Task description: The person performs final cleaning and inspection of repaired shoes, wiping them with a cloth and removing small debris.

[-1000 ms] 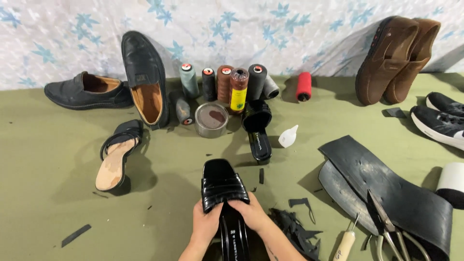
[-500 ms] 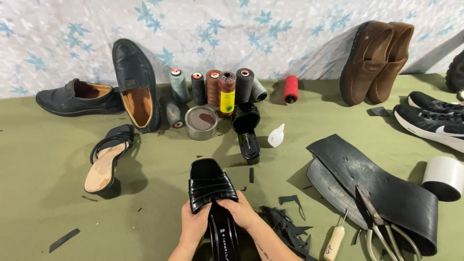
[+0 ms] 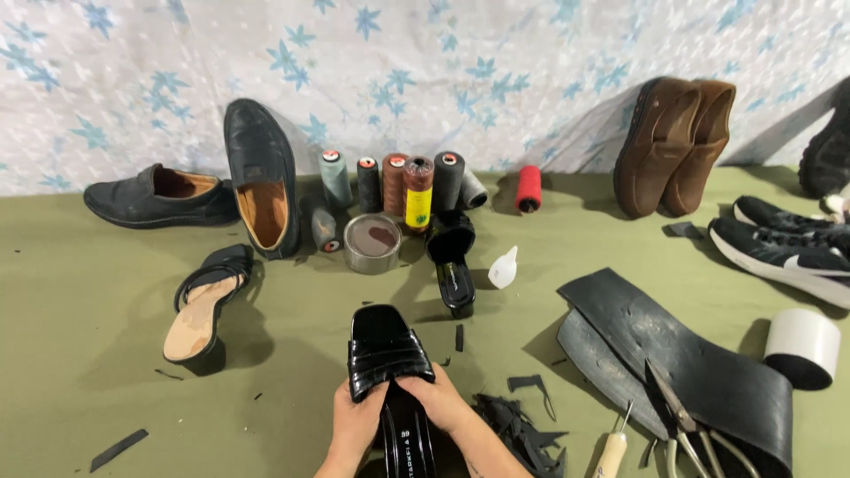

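Note:
A glossy black open-toe sandal point(image 3: 382, 350) lies lengthwise in front of me on the green cloth point(image 3: 80, 292), toe pointing away. My left hand point(image 3: 356, 425) grips its left side at the strap. My right hand point(image 3: 438, 400) grips the right side, thumb pressed on the strap's rear edge. The insole runs back between my wrists. A matching black heeled sandal point(image 3: 453, 265) stands just beyond, heel up.
A tan-soled flat sandal point(image 3: 205, 301) lies left. Black shoes point(image 3: 257, 186), thread spools point(image 3: 403, 186), a round tin point(image 3: 372, 242) and a small glue bottle point(image 3: 503, 267) sit behind. Rubber sheets point(image 3: 682, 363), pliers point(image 3: 677, 416), an awl point(image 3: 613, 447), scraps point(image 3: 518, 425) and a tape roll point(image 3: 801, 347) lie right; brown shoes point(image 3: 677, 142) and sneakers point(image 3: 788, 248) beyond.
The view has shifted a little, sliding things leftward in the picture. Both hands keep their hold on the black sandal, which has barely moved.

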